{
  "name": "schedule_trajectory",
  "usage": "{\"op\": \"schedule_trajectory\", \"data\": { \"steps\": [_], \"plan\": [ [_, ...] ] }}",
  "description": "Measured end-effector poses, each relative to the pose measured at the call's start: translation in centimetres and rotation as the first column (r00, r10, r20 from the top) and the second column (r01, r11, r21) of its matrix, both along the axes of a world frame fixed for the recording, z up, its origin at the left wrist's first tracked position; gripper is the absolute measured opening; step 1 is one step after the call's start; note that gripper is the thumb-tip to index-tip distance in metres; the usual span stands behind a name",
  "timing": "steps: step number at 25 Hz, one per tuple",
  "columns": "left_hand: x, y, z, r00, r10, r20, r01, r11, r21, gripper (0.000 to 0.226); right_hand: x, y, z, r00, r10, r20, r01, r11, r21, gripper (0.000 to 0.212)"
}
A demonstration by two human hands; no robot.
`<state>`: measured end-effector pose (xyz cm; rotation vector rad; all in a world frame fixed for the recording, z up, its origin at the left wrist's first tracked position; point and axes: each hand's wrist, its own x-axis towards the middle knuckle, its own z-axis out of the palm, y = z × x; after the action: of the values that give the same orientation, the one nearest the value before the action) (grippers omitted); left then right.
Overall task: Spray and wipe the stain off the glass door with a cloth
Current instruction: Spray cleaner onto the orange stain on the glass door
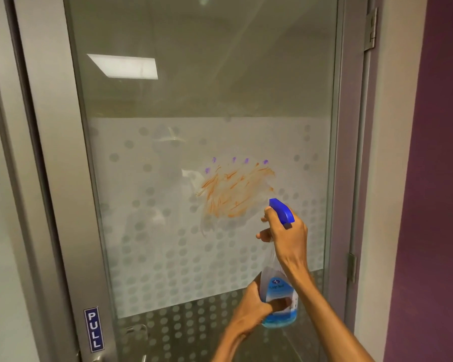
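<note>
An orange smeared stain (236, 192) with a few purple dots above it marks the frosted, dotted band of the glass door (168, 244). A clear spray bottle (280, 291) with blue liquid and a blue trigger head (281, 210) is held up just right of and below the stain, its nozzle aimed at the glass. My right hand (285, 233) grips the bottle's neck with fingers on the trigger. My left hand (256, 307) holds the bottle's lower body. No cloth is in view.
The door has a grey metal frame (55, 178) on the left with a blue PULL sign (94, 329) and a handle (100, 357) below it. Hinges (371, 27) sit on the right side, next to a purple wall (434, 178).
</note>
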<state>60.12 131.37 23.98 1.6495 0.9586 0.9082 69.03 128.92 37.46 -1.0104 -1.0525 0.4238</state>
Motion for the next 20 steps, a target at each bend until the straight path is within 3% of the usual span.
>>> {"op": "schedule_trajectory", "data": {
  "steps": [3, 8, 14, 20],
  "plan": [
    [0.8, 0.7, 0.6, 1.0, -0.006, 0.016, 0.005, 0.998, 0.066, 0.076, 1.0, 0.8, 1.0, 0.999, 0.032, 0.01, -0.031, 0.999, -0.008, 0.009],
    [2.0, 1.0, 2.3, 0.997, 0.057, -0.054, -0.045, 0.981, 0.191, 0.051, 2.8, 1.1, 2.1, 0.997, -0.069, 0.038, 0.066, 0.996, 0.054, 0.017],
    [2.8, 1.1, 4.7, 0.99, 0.102, -0.101, -0.063, 0.941, 0.333, 0.041, 4.8, 2.0, 4.4, 0.999, -0.029, 0.027, 0.029, 0.999, 0.024, 0.009],
    [3.4, 1.7, 5.2, 0.987, 0.132, -0.093, -0.089, 0.924, 0.371, 0.053, 5.4, 2.5, 4.9, 0.995, -0.094, 0.034, 0.093, 0.995, 0.038, 0.014]
  ]
}}
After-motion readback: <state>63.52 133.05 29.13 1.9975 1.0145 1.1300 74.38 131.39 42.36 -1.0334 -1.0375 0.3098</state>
